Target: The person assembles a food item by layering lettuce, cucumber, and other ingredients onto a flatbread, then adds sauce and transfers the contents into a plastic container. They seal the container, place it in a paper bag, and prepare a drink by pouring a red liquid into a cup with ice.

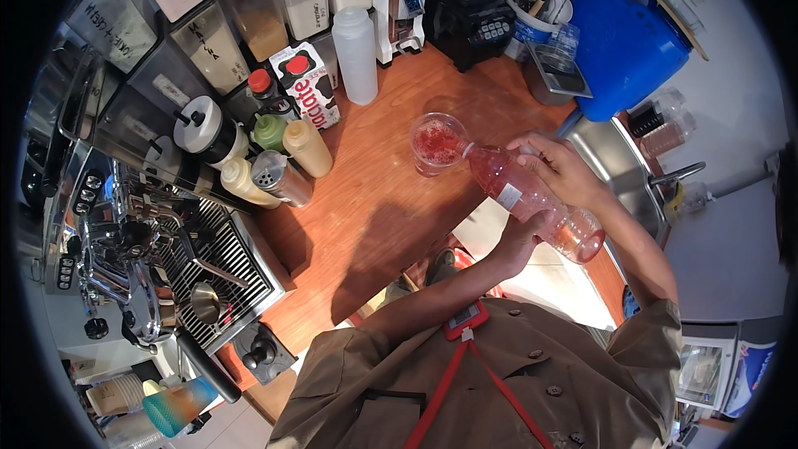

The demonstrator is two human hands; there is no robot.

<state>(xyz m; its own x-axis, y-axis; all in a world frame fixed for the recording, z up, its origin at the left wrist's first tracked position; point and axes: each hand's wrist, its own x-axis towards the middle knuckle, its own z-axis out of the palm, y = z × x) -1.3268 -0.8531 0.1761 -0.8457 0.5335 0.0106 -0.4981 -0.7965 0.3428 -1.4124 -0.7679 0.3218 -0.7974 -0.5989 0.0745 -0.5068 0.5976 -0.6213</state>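
Note:
A clear plastic bottle (495, 173) of pinkish-red liquid lies tilted, almost on its side, in both my hands. Its neck points left, and its mouth is at the rim of a clear plastic cup (428, 170). Red liquid with a bubbly surface shows inside this cup, which stands on the wooden counter (386, 191). Near the bottle's base, my left hand (527, 243) is closed around its lower side. My right hand (559, 168) grips the bottle from the far right side, nearer its shoulder. A small white label (509, 196) is on the bottle.
Squeeze bottles (307, 148), a milk carton (312, 87) and a shaker (283, 181) stand left of the cup. An espresso machine (137, 241) fills the left side. A black blender base (475, 32) and a grinder (401, 12) are behind. A steel sink (611, 158) is at right.

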